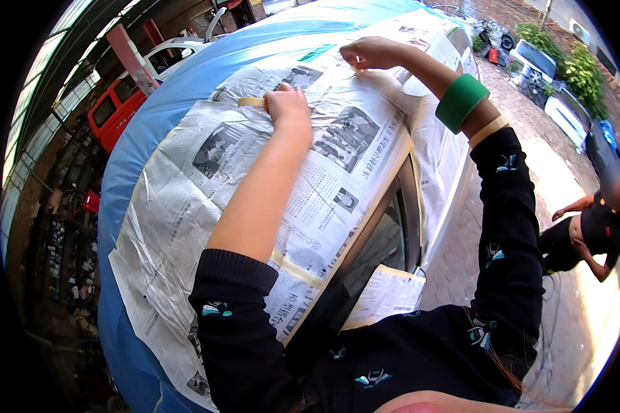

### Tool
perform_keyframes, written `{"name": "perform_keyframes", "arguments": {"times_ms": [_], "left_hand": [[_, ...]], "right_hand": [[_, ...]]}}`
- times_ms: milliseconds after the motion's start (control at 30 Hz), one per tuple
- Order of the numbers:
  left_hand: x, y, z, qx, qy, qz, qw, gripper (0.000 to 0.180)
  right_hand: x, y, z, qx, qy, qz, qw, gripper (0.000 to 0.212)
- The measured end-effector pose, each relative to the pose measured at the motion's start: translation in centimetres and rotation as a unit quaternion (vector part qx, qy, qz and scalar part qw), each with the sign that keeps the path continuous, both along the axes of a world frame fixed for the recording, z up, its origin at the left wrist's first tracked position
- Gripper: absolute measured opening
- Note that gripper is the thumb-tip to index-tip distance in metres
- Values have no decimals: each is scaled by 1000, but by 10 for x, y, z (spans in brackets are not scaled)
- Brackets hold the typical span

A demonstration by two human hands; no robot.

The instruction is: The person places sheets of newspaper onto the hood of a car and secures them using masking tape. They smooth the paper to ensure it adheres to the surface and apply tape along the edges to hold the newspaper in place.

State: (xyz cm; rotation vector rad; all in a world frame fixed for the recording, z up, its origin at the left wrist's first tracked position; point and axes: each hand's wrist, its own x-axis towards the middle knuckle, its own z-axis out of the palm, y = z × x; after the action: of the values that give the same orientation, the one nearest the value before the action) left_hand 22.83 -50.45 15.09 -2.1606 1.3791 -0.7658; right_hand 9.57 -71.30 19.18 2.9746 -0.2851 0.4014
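Observation:
Stretched over the car, newspaper sheets [310,186] cover the roof and side above a window [375,255]. My left hand [289,107] is closed on a yellowish roll of masking tape [252,102], just over the paper. Farther off and to the right, my right hand [368,53] is bent at the wrist with its fingers pinched together at the paper; what they hold is too small to make out. A wide green ring, like a tape roll [463,103], sits around my right forearm, with a thinner cream ring [489,130] beside it.
Blue plastic sheeting [134,172] drapes the car's left and far side. Another newspaper piece [386,296] hangs near the window. A person [589,227] stands at right. Beyond are a red vehicle [114,110], a white car [172,55] and a car part [565,117].

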Motion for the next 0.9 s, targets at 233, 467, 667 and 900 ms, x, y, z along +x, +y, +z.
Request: {"name": "perform_keyframes", "arguments": {"times_ms": [233,467,667,900], "left_hand": [[2,-1,-2,-8,2,-15,1000,50],[2,-1,-2,-6,9,-13,1000,49],[3,-1,-2,-7,8,-13,1000,49],[1,0,1,6,30,-20,999,48]], "right_hand": [[-3,4,-1,22,-5,-14,1000,21],[-4,9,-8,20,3,-69,997,25],[-4,15,-13,-54,3,-160,986,30],[-7,20,-15,-95,-23,-148,984,34]]}}
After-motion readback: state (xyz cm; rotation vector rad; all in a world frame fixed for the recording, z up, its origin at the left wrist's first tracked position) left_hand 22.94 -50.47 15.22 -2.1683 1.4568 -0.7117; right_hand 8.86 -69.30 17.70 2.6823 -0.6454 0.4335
